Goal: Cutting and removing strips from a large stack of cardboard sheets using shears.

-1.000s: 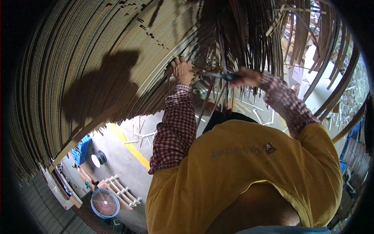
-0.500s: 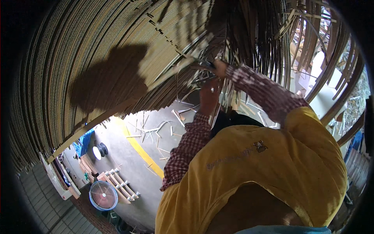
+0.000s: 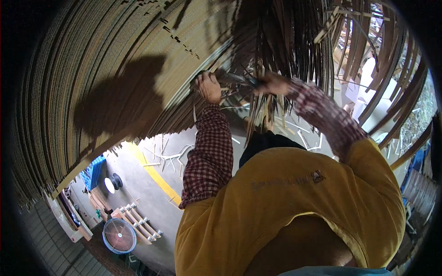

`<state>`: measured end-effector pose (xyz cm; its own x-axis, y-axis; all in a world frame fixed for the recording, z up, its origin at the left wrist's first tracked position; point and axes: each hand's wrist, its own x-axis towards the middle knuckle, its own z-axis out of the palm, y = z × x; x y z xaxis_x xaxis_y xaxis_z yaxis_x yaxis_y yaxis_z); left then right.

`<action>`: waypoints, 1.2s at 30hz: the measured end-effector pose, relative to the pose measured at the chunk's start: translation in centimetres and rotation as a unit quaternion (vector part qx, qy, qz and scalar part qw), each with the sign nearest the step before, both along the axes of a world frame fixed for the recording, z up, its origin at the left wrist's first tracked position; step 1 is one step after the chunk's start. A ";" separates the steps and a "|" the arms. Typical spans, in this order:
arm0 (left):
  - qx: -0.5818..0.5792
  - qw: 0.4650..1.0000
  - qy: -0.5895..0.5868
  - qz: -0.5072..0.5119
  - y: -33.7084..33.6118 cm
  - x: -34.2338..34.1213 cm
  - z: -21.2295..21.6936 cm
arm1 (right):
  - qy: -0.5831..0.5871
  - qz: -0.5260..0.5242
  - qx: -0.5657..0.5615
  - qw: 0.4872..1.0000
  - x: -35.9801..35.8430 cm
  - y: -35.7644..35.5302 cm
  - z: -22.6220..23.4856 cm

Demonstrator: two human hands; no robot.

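Observation:
A big curved wall of thin bamboo strips fills the upper view, and loose strip ends hang down at the top right. My left hand, in a checked red sleeve, is closed around strip ends at the wall's lower edge. My right hand is just to its right, closed on a dark slim tool that points toward the left hand. Both arms reach up from a yellow vest. What kind of tool it is cannot be told.
Far below lies a concrete floor with a yellow line and scattered strip offcuts. A round blue fan, a white wooden rack and a blue crate stand at the lower left. Curved dark strips rise at the right.
Half a second ago my left hand had dropped below the strips; it has since come back up beside the right hand. The right hand stayed at the strip ends.

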<state>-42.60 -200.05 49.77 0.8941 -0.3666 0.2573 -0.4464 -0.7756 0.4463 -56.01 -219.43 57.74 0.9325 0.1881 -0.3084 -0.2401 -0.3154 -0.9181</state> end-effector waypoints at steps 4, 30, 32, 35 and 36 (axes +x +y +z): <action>-0.016 0.996 -0.060 -0.057 0.6 0.1 -0.9 | 0.018 0.061 -0.208 0.976 10.7 1.8 -7.7; 0.130 0.987 0.044 -0.085 -0.7 -4.9 -4.0 | 0.001 -0.026 0.024 0.999 2.1 1.0 -0.7; 0.131 0.963 0.122 -0.201 -2.6 -11.9 -5.5 | 0.071 -0.006 -0.086 0.994 6.3 1.7 -2.8; -0.154 0.945 0.162 -0.237 -3.4 -16.5 -9.1 | 0.140 -0.009 -0.194 0.971 9.0 2.2 -6.3; -0.093 0.943 0.207 -0.244 -2.8 -15.9 -10.3 | 0.146 -0.036 -0.181 0.972 9.3 2.5 -7.2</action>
